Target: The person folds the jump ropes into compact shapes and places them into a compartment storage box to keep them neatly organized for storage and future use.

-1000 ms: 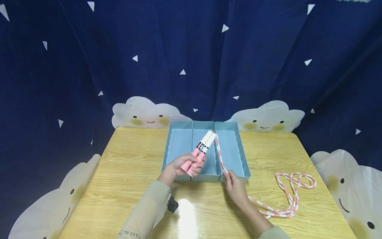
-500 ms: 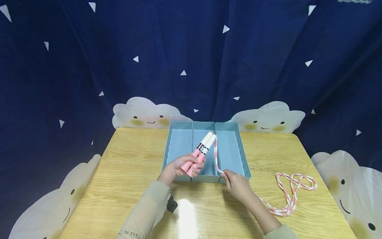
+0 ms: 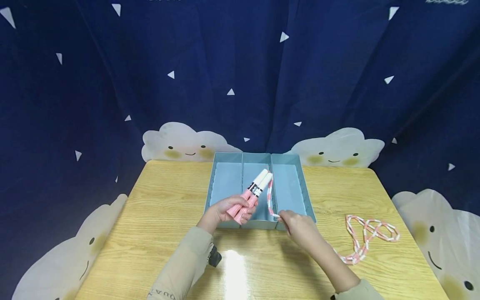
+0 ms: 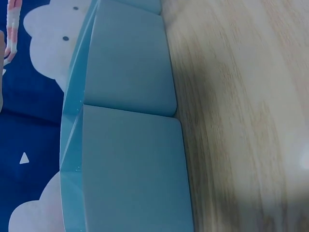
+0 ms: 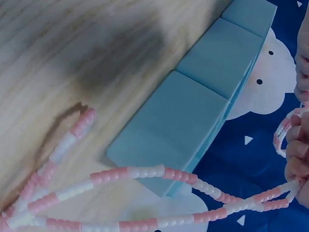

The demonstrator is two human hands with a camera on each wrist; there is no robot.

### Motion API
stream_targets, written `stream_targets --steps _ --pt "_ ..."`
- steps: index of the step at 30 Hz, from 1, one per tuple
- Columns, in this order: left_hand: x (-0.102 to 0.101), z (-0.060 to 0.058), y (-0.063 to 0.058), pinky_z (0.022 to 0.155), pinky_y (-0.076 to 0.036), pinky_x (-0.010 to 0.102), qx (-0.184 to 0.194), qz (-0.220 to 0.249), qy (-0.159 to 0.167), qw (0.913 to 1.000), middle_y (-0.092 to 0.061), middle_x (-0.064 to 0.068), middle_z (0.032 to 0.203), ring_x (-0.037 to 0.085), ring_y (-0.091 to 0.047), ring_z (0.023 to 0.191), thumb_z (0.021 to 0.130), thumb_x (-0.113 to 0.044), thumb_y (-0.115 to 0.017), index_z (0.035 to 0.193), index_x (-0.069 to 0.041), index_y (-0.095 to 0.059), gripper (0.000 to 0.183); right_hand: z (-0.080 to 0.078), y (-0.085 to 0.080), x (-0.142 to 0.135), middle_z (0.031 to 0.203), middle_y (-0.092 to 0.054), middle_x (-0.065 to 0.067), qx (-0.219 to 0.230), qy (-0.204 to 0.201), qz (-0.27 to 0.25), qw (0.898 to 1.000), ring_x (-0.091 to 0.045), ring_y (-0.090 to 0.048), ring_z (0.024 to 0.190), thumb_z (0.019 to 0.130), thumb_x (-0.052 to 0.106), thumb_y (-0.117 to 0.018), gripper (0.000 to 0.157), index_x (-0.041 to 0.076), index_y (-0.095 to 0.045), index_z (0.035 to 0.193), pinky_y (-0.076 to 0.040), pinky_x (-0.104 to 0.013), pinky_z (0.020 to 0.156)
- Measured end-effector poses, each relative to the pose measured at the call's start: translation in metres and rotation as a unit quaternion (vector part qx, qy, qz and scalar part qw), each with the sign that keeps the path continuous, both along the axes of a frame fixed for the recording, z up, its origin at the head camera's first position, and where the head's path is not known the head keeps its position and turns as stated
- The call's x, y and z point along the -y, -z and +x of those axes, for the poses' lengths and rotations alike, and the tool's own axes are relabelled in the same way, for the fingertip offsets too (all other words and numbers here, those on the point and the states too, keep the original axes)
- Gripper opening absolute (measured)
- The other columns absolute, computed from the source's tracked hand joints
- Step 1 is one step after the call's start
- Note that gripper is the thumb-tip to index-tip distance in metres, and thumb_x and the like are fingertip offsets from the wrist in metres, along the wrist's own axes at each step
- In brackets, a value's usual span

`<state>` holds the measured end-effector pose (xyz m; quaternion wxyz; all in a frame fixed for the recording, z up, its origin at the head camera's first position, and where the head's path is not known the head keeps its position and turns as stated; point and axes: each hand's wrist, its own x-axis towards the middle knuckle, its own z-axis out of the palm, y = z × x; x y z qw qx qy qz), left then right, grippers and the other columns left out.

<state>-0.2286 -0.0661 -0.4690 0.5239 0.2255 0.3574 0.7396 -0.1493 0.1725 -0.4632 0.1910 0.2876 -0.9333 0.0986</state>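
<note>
Above the middle blue bin, my left hand (image 3: 226, 209) grips both handles (image 3: 250, 195) of a jump rope side by side. They are pink at the grip and white at the far end, with black bands between. From the white ends a strand of pink-and-white beaded rope (image 3: 269, 200) hangs in a slack bend to my right hand (image 3: 300, 228), which pinches it near the front of the right bin. In the right wrist view, doubled beaded strands (image 5: 146, 171) run from the right hand (image 5: 296, 150) at the edge down towards the table. The left wrist view barely catches the rope (image 4: 12, 29).
Three light blue bins (image 3: 258, 225) stand side by side at the back middle of the wooden table (image 3: 168, 200). The rest of the beaded rope (image 3: 367, 239) lies in loose loops on the right side. Behind hangs a dark blue curtain (image 3: 202, 62) with clouds and triangles.
My right hand has shifted a little to the right, and the loops on the table have been drawn along. The strand between the hands has gone slacker. My left hand keeps its grip, nearly still.
</note>
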Motion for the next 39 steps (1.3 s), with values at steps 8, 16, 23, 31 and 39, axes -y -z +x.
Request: stream_targets --steps 8,16,23,31,39 --pt "-0.001 0.002 0.001 0.053 -0.036 0.018 0.003 -0.027 0.004 0.9996 -0.045 0.001 0.073 0.008 -0.045 0.058 0.085 -0.002 -0.025 0.102 -0.007 -0.041 0.024 -0.002 -0.008 0.0 0.062 -0.053 0.005 -0.011 -0.009 0.04 0.999 -0.01 -0.048 0.045 0.082 0.022 -0.064 0.011 0.012 -0.061 0.081 -0.038 -0.024 0.036" --pt "-0.001 0.002 0.007 0.052 -0.04 0.018 -0.029 -0.066 0.021 0.9972 -0.047 0.0 0.072 0.007 -0.047 0.057 0.084 -0.003 -0.029 0.101 -0.006 -0.041 0.021 -0.003 -0.018 0.004 0.062 -0.048 0.008 -0.002 -0.012 0.057 0.998 -0.007 -0.043 0.045 0.08 0.022 -0.068 0.011 0.016 -0.059 0.078 -0.036 -0.024 0.036" --pt "-0.003 -0.002 0.02 0.05 -0.042 0.02 -0.042 -0.11 0.019 0.9929 -0.049 0.002 0.073 0.008 -0.048 0.055 0.084 -0.005 -0.038 0.101 -0.005 -0.043 0.018 -0.004 -0.024 0.009 0.063 -0.05 0.008 0.006 -0.018 0.074 0.997 -0.006 -0.043 0.046 0.081 0.022 -0.067 0.011 0.016 -0.058 0.079 -0.032 -0.02 0.033" --pt "-0.005 -0.001 0.016 0.048 -0.04 0.021 -0.049 -0.16 0.015 0.9857 -0.051 0.002 0.07 0.009 -0.046 0.052 0.082 -0.006 -0.044 0.099 -0.004 -0.046 0.017 -0.006 -0.033 0.013 0.066 -0.052 0.007 0.036 -0.032 0.09 0.995 -0.004 -0.037 0.046 0.083 0.022 -0.064 0.008 0.016 -0.062 0.086 -0.027 -0.016 0.034" --pt "-0.007 0.0 0.013 0.047 -0.04 0.02 -0.058 -0.199 0.045 0.9774 -0.05 0.003 0.069 0.009 -0.046 0.052 0.084 -0.004 -0.046 0.098 -0.003 -0.048 0.014 -0.012 -0.04 0.017 0.073 -0.057 0.003 0.068 -0.035 0.123 0.99 -0.008 -0.039 0.047 0.077 0.002 -0.067 0.018 0.015 -0.059 0.086 -0.029 -0.02 0.034"
